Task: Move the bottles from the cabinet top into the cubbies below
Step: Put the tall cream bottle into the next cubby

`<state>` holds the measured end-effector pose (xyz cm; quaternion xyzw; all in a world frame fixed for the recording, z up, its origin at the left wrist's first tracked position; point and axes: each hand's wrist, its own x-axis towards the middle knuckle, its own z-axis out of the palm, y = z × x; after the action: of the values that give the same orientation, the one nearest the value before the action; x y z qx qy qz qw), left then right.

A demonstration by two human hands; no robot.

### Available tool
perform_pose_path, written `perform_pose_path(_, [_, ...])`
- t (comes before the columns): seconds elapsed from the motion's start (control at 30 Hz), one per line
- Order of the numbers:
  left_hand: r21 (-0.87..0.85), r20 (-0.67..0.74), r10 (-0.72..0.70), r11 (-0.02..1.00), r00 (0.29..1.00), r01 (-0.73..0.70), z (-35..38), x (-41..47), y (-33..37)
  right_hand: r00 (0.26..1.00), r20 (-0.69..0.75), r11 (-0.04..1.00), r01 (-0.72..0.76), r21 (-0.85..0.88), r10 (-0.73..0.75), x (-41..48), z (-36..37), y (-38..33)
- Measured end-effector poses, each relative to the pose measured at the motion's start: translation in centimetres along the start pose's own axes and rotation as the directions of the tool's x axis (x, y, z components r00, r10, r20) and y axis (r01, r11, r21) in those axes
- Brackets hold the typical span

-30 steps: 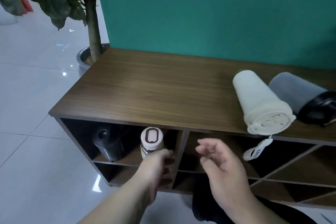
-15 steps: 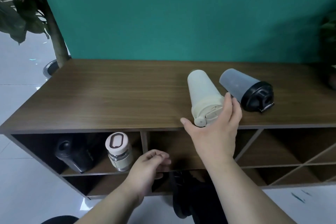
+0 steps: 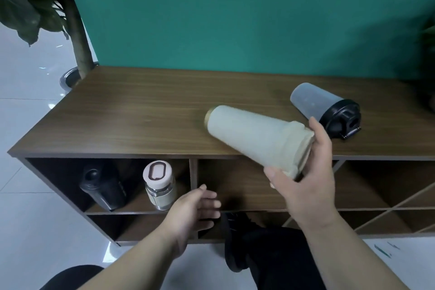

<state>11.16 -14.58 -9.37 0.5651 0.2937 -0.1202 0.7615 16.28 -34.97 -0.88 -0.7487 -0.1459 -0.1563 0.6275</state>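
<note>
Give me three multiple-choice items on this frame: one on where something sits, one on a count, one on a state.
1. Where does the grey bottle with the black lid lie?
A. In the upper left cubby
B. On the cabinet top
C. On the floor

2. How many bottles sit in the upper left cubby?
A. Two
B. None
C. Four

3. What is the left hand doing?
A. Gripping the cream bottle
B. Gripping the grey bottle
C. Open, holding nothing

Key: 1 B, it lies on its side on the cabinet top. 2 A, a black bottle and a white-capped bottle stand there. 3 C, its fingers are spread in front of the cubbies, while the right hand holds the cream bottle by its lid end.
</note>
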Motion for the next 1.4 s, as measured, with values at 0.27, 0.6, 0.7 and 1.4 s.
perform_pose_path(0.27, [-0.131,0.149,-0.165,0.974,0.975,0.185,0.0,-0.5,-1.3,0.956,0.279,0.995,0.099,-0.009,-0.093,-1.8,-3.8,1.1])
perform_pose_path(0.6, [-0.247,0.136,-0.364,0.888,0.921,0.388,1.7,2.9,-4.1,0.717,0.616,0.831,0.094,-0.548,0.325,-1.3,1.1,4.2])
perform_pose_path(0.7, [-0.357,0.110,-0.383,0.846,0.917,0.396,1.9,4.8,-4.5,0.711,0.598,0.843,0.016,-0.538,0.369,-0.9,2.5,5.6])
perform_pose_path(1.4, [-0.431,0.095,-0.394,0.812,0.914,0.395,4.6,11.7,-4.2,0.715,0.525,0.845,-0.174,-0.505,0.461,3.4,6.2,10.9])
